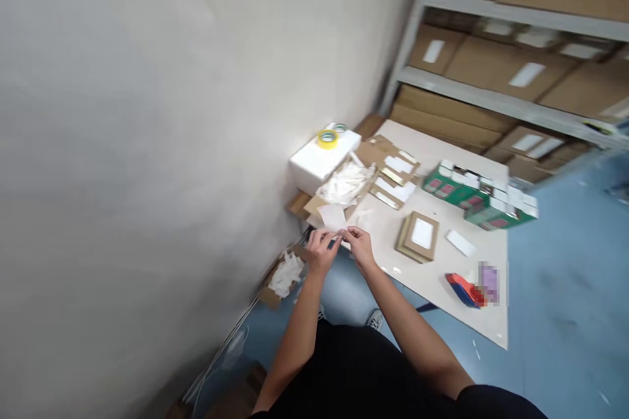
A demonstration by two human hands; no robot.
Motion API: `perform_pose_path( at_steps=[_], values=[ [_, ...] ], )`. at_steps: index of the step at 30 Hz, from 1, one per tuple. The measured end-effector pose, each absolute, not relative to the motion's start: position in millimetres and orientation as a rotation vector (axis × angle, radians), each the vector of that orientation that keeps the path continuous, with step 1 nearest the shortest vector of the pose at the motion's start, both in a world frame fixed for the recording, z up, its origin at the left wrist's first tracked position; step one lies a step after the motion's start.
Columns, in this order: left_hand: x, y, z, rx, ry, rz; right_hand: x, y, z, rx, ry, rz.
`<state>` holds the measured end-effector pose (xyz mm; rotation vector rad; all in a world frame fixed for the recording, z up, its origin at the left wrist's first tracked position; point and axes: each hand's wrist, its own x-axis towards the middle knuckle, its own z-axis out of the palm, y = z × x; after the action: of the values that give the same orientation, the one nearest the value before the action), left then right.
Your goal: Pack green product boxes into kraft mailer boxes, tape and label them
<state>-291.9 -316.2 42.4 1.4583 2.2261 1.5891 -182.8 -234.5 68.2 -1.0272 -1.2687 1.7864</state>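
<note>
Both my hands meet in front of me over the near edge of a white table (442, 275). My left hand (320, 250) and my right hand (360, 243) each pinch the lower edge of a small white slip of paper or film (332, 216), which stands up between them. The fingers of both hands are closed on it. Right of my hands lies a flat brown cardboard box with a white label (417, 236). Behind the slip is a pile of white plastic bags (346, 184).
A white foam block (319, 160) with a yellow tape roll (327, 138) sits by the wall. Green boxes (479, 196), a white card (460, 242) and a red-and-blue object (462, 289) lie on the table. Metal shelves with cartons (515, 65) stand behind. The floor (565, 288) is blue.
</note>
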Motion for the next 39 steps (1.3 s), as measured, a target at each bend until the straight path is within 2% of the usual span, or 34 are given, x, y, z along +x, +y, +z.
perform_pose_path(
  at_steps=[6,12,16,24,33,39],
  values=[
    [-190.3,-224.5,57.8,1.696,1.809,1.438,-59.5,-174.4,69.6,-1.181,-0.939,1.465],
    [-112.1,-168.0,35.0,1.079,1.605,1.505,31.6,-142.7,50.0,-1.210,-0.821,1.470],
    [-81.2,-146.9,18.5,0.908,1.466,1.456,72.1,-133.6,35.7,-1.210,-0.798,1.524],
    [-39.7,-115.6,-13.9,0.873,1.627,1.372,111.9,-105.8,-9.8,-1.390,-0.804,1.419],
    [-10.1,-79.7,-71.4,1.008,1.896,0.926,136.4,-80.7,-76.1,-1.857,-1.004,1.103],
    [-5.4,-74.0,-96.2,1.045,1.919,0.817,138.5,-68.9,-101.6,-1.990,-1.058,1.034]
  ],
)
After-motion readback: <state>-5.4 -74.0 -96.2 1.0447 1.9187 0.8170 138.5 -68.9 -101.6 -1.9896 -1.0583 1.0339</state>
